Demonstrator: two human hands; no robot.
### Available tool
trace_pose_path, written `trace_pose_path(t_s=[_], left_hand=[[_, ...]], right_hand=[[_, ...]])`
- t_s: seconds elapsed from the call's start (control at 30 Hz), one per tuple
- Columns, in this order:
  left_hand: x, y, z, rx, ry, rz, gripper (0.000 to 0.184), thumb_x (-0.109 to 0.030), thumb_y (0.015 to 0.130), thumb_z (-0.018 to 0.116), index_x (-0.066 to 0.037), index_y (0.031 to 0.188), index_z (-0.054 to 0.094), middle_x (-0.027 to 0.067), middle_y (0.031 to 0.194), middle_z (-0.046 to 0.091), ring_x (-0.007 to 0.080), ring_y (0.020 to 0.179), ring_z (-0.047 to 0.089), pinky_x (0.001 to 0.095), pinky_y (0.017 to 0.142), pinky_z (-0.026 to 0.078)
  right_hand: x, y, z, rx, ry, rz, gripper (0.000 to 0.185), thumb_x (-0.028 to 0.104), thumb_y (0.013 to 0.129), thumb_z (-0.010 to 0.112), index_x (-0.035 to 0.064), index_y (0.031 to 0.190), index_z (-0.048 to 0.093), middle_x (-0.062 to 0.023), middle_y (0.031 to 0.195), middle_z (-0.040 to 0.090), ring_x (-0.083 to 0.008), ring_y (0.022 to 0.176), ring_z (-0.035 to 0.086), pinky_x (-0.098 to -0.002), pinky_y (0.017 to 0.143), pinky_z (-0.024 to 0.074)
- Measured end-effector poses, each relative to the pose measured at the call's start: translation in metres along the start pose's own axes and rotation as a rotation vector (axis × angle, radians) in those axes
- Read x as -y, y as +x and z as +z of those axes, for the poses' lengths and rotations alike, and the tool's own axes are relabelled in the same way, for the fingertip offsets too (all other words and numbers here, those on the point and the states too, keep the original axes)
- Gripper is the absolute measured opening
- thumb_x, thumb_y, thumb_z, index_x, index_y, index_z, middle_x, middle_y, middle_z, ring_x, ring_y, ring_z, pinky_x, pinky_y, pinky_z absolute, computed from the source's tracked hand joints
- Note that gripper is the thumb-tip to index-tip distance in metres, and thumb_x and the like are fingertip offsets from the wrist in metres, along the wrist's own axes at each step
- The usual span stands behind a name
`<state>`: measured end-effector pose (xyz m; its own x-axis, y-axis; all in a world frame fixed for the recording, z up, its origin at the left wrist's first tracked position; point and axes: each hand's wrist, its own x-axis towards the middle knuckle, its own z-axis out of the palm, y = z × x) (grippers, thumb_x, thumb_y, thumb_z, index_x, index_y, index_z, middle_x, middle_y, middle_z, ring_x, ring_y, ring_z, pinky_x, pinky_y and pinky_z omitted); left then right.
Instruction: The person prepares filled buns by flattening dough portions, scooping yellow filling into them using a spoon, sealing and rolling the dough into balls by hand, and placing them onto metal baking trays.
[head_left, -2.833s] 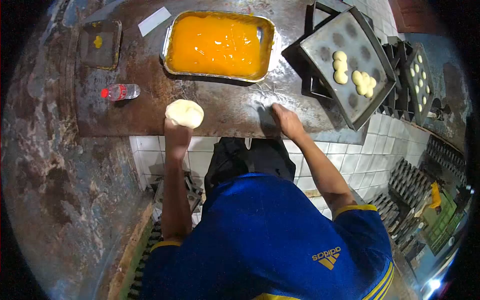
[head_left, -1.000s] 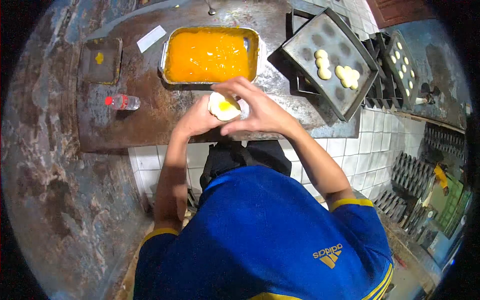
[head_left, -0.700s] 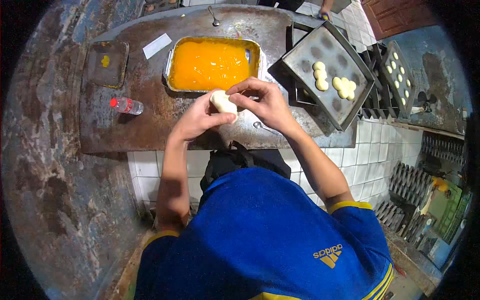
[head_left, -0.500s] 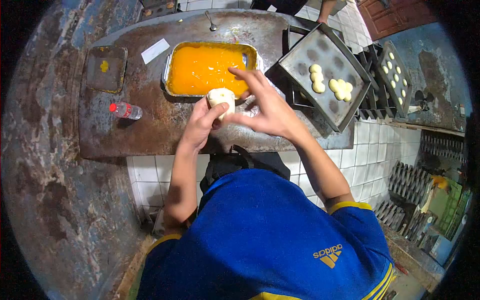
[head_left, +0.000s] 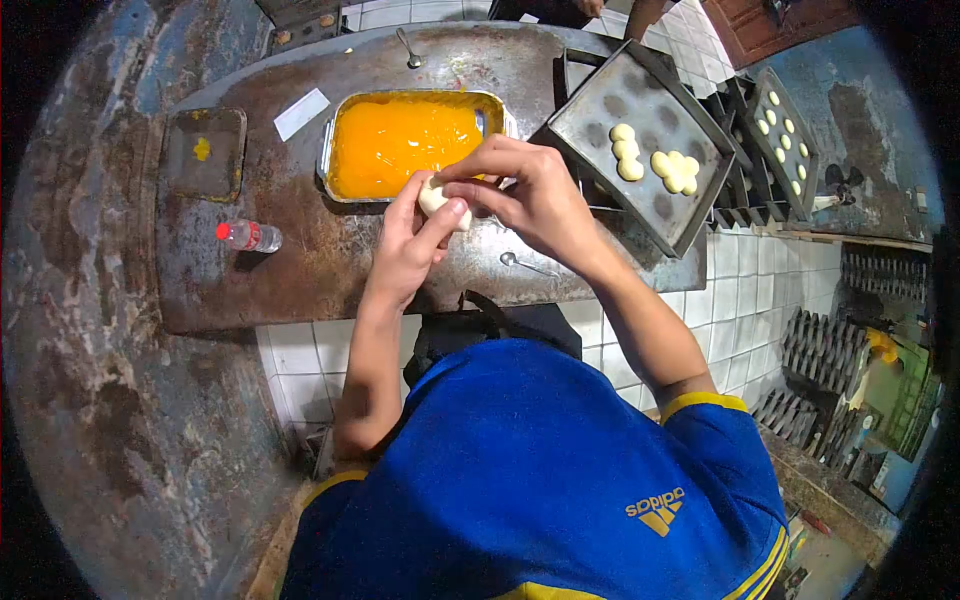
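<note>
Left hand (head_left: 405, 252) and right hand (head_left: 545, 205) — fingers (head_left: 490, 160) pinching pale, rounded dough (head_left: 432, 197), toward the surface's (head_left: 330, 270) near edge — might tear it by over-squeezing.

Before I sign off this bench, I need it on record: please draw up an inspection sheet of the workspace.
Surface: worktable, worn and stained.
Job's things: dough piece; foil tray of orange paste; baking tray with two dough clusters.
Clutter: red-capped bottle, near spoon, far spoon, white strip, pan with yellow residue.
Hands: left hand holds the dough piece; right hand pinches it.
Cables: nothing seen.
Surroundings: white tiles; another person's arm beyond the worktable.
</note>
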<state>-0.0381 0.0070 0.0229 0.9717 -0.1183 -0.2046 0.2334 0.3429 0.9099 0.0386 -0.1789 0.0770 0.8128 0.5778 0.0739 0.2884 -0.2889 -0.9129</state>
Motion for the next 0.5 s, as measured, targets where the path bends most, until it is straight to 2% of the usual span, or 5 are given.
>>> trace_pose_path(t_s=[0.07,0.13,0.23,0.37,0.5], left_hand=[[-0.002,0.002,0.006,-0.14,-0.052,0.018,0.039,-0.027,0.098,0.071,-0.01,0.131,0.059,-0.0039,0.096,0.062,0.0011,0.074,0.054,0.0171,0.054,0.037],[-0.003,0.005,0.006,-0.113,-0.139,0.03,0.039,-0.025,0.098,0.071,-0.007,0.131,0.059,-0.0037,0.098,0.063,0.0014,0.073,0.054,0.0178,0.054,0.038],[-0.005,0.007,0.011,-0.116,-0.179,-0.046,0.04,-0.022,0.097,0.068,-0.005,0.132,0.059,-0.0035,0.099,0.064,0.0006,0.074,0.054,0.0181,0.053,0.039],[-0.018,0.009,0.026,-0.109,-0.247,-0.195,0.036,-0.026,0.1,0.063,-0.008,0.128,0.053,-0.0004,0.088,0.061,0.0012,0.054,0.048,0.0185,0.038,0.031],[-0.03,0.015,0.036,-0.14,-0.345,-0.15,0.043,-0.033,0.103,0.067,-0.01,0.136,0.05,-0.0004,0.084,0.06,0.001,0.055,0.047,0.0157,0.037,0.03]], right_hand=[[0.003,0.001,0.0,-0.033,-0.127,-0.174,0.033,0.023,0.094,0.078,0.0071,0.123,0.076,-0.0148,0.108,0.073,-0.0359,0.099,0.073,-0.0451,0.089,0.0577],[0.013,-0.002,-0.004,-0.092,-0.191,-0.141,0.049,0.034,0.093,0.079,0.0093,0.134,0.071,-0.0173,0.121,0.07,-0.0406,0.103,0.071,-0.0472,0.093,0.0575],[0.01,-0.005,-0.011,-0.052,-0.456,-0.343,0.087,0.047,0.074,0.092,0.0124,0.147,0.061,-0.0198,0.139,0.061,-0.0347,0.116,0.068,-0.0436,0.098,0.0564],[-0.009,-0.007,-0.008,-0.054,-0.303,-0.432,0.061,0.042,0.081,0.088,0.0102,0.131,0.074,-0.0155,0.117,0.069,-0.0338,0.105,0.067,-0.0436,0.092,0.0558],[-0.015,-0.017,-0.01,-0.214,0.011,-0.181,0.03,0.025,0.093,0.081,0.0051,0.116,0.081,-0.0119,0.099,0.071,-0.0221,0.087,0.068,-0.0359,0.079,0.0555]])
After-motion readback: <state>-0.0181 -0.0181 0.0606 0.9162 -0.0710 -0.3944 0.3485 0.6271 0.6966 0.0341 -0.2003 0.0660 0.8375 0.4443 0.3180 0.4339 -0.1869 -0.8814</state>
